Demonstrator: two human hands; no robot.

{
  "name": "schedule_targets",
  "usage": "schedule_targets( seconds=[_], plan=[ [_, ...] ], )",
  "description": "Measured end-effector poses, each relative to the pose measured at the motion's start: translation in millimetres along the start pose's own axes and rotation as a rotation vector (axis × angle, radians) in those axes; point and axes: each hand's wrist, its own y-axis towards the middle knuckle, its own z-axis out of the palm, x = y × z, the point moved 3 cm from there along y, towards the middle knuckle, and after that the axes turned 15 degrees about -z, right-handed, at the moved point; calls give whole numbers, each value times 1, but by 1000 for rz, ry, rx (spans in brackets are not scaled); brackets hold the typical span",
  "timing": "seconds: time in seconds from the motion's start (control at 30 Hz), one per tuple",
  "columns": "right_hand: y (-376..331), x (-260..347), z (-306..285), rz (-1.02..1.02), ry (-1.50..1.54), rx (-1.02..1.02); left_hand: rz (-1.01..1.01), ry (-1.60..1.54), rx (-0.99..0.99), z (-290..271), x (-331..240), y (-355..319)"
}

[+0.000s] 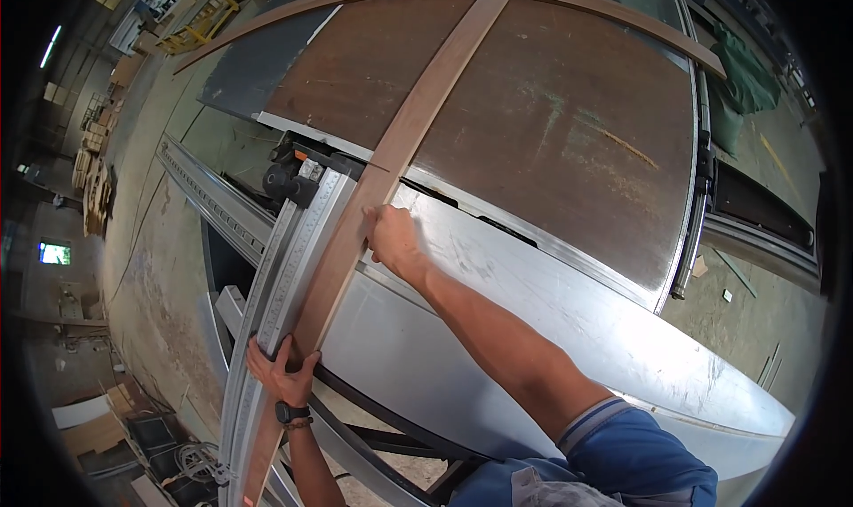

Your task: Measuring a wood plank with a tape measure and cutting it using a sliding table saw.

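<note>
A long reddish-brown wooden board point(333, 263) runs from the lower left up across a sliding table saw, lying along a silver fence with a scale point(302, 231). My right hand point(394, 239) is closed at the board's right edge, its thumb and curled fingers against the wood; the undersides of the fingers are hidden. Nearer to me, my left hand point(283, 375), with a dark watch at the wrist, spans the board. Its fingers reach over to the fence and its thumb rests by the board's right edge. A black stop block point(289, 174) sits at the fence's far end.
Another wooden strip point(604, 14) lies across the far side of the brown tabletop point(569, 134), touching or close to the board's far end. The silver sliding table point(533, 285) stretches to the right. Sawdust point(626, 147) marks the top. A green cloth bag point(742, 80) hangs far right.
</note>
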Motion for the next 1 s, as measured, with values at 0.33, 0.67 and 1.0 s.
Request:
schedule_targets(
  seconds=[0.33,0.67,1.0],
  plan=[
    [5,-1,4,49,35,10,20,15,-20,5,8,3],
    [8,0,7,35,28,14,19,8,-28,6,9,8],
    [10,-2,10,35,24,7,-2,-30,-32,7,10,9]
  ],
)
